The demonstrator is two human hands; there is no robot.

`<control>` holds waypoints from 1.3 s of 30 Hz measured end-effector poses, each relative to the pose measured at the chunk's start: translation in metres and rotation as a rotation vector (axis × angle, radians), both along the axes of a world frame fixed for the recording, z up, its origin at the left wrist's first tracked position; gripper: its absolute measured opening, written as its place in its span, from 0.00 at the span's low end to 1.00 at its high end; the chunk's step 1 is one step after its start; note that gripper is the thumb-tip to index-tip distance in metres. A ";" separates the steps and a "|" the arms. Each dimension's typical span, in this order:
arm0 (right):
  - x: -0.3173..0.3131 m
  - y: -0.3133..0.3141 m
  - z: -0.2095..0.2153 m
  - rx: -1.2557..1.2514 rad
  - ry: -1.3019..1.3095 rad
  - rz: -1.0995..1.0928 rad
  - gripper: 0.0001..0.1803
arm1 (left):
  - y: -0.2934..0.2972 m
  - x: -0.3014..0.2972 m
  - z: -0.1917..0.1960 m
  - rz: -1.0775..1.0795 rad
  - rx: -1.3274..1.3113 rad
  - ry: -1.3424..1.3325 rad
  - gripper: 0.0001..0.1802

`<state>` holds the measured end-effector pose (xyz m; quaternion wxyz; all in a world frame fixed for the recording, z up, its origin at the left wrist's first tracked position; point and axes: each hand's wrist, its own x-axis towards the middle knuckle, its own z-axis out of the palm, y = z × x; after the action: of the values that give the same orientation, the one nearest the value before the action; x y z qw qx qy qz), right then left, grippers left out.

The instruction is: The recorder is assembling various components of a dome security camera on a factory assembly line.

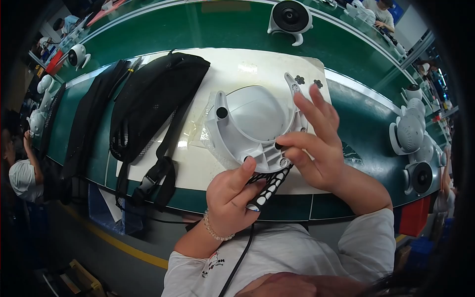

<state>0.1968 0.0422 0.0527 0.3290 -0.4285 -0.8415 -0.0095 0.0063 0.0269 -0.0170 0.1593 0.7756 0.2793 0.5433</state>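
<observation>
A white plastic housing (257,111) with curved legs lies upturned in front of me, on clear plastic wrap (205,129). A round black pad (222,113) covers the end of its left leg. My right hand (316,148) pinches a small black pad (278,146) between thumb and forefinger, over the housing's near right side; its other fingers are raised. My left hand (230,200) grips a black sheet with white oval openings (271,190) at the housing's near edge. A small dark spot shows by the left thumb tip; I cannot tell what it is.
A pale board (232,64) lies on the green table (341,205). Left of the housing is a black fabric bag (153,99) with straps and a buckle. Two black flower-shaped pieces (300,79) lie at the board's far right. White fans (291,22) stand around; other people work nearby.
</observation>
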 end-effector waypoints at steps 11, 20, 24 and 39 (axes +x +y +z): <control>0.014 -0.018 -0.002 0.114 0.094 0.069 0.15 | -0.004 -0.001 0.012 -0.023 -0.069 -0.111 0.17; 0.008 -0.031 -0.003 -0.252 0.398 0.358 0.16 | -0.013 -0.006 0.014 -0.251 -0.216 -0.276 0.20; 0.010 -0.036 -0.006 -0.363 0.477 0.362 0.17 | -0.018 -0.001 0.021 -0.227 -0.302 -0.267 0.18; 0.128 0.105 -0.064 -0.070 0.391 -0.447 0.14 | -0.015 -0.007 0.016 -0.226 -0.397 -0.211 0.14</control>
<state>0.3252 0.1472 -0.0109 0.4597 -0.6080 -0.6466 0.0298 -0.0012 0.0116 -0.0009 0.3964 0.6943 0.2739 0.5346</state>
